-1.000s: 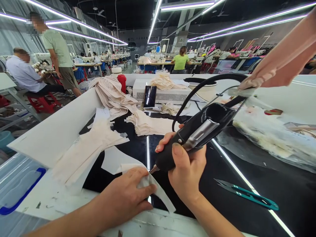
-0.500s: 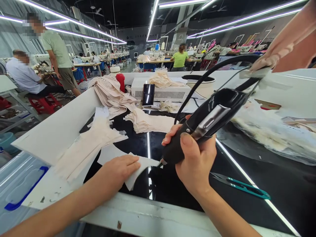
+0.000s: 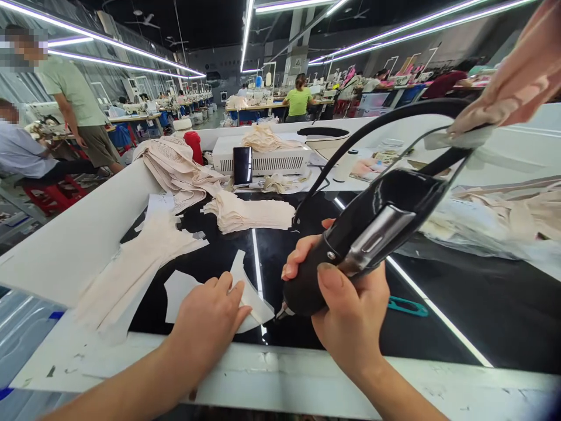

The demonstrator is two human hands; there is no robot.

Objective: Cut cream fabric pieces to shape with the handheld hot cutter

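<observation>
My right hand (image 3: 353,310) is wrapped around a black corded hand tool (image 3: 350,251) with a metal lever on its side, thumb near the lever. The tool's narrow metal tip (image 3: 284,310) points down at the right corner of a curved white cut piece (image 3: 252,295); whether it touches cannot be seen. Bent fingers of my left hand (image 3: 214,313) hold that piece against the glossy black table surface (image 3: 302,333), covering part of it. Another white piece (image 3: 179,289) lies partly behind the left hand.
A stack of cream cut pieces (image 3: 254,213), layered cream fabric (image 3: 118,275) and teal thread snips (image 3: 407,306) lie around. Behind stand a phone (image 3: 242,165) and a white vented box (image 3: 267,158). A pinkish blurred shape (image 3: 504,99) meets the tool's black hose (image 3: 372,123). People sit and stand beyond.
The white piece has been turned under my left hand, its upper end now pointing away from me. The tool's tip sits slightly lower. The view has shifted, and my right arm covers more of the snips.
</observation>
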